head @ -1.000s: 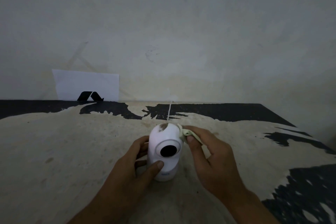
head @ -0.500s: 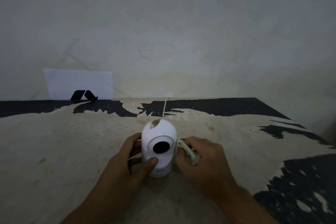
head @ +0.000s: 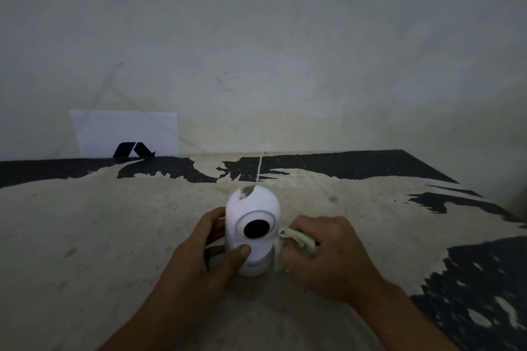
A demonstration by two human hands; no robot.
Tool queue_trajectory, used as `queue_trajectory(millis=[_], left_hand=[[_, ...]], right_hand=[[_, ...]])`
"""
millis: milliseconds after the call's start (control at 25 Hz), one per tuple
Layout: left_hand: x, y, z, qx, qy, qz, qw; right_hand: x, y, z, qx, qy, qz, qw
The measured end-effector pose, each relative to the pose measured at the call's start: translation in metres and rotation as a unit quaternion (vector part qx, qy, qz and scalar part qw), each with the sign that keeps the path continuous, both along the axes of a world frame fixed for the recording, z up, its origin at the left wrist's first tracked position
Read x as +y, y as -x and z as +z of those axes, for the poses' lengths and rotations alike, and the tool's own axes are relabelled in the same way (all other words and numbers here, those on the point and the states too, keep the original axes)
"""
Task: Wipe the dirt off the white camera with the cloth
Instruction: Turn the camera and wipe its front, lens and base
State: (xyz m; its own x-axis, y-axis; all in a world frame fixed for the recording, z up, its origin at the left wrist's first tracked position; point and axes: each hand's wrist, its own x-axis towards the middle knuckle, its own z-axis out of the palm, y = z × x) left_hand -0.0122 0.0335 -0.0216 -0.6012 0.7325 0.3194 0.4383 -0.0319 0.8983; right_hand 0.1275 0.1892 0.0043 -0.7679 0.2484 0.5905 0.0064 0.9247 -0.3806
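Nearest, the left hand (head: pixel 199 253) wraps the camera (head: pixel 252 232) low down, thumb across its front, grip closed on it. Beside it, the right hand (head: pixel 328 253) bunches the cloth (head: pixel 296 239) tight against the camera's right side. Brown dirt (head: pixel 247 191) marks its top, mid-desk (head: pixel 114 222).

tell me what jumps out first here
A white camera stands mid-table, a brown dirt patch on its top. The left hand grips its body while the right hand presses a pale cloth to its side. A white paper leans on the wall, back left.
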Motion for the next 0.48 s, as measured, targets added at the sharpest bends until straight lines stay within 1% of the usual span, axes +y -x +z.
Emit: queue_trajectory(millis=[80,160,240,280,360,400,480], left_hand=[[-0.001,-0.002,0.002,-0.002,-0.004,-0.007,1.0],[-0.002,-0.003,0.002,0.0,-0.014,-0.005,1.0],[-0.003,-0.005,0.003,0.025,-0.013,0.042,0.999],[-0.004,-0.006,0.003,0.045,-0.019,0.086,0.995],[-0.008,-0.006,0.007,0.107,-0.084,0.173,0.976],[-0.011,-0.007,0.01,0.136,-0.124,0.193,0.964],[-0.016,-0.011,0.019,0.175,-0.169,0.177,0.954]], right_hand=[[0.002,-0.001,0.006,0.053,0.14,0.028,0.988],[-0.001,-0.002,0.011,0.09,0.213,0.053,0.971],[-0.005,-0.001,0.014,0.116,0.269,0.088,0.952],[-0.007,-0.001,0.015,0.124,0.291,0.101,0.943],[-0.013,0.0,0.015,0.122,0.313,0.114,0.935],[-0.017,0.001,0.014,0.118,0.319,0.119,0.933],[-0.025,0.002,0.012,0.12,0.308,0.123,0.936]])
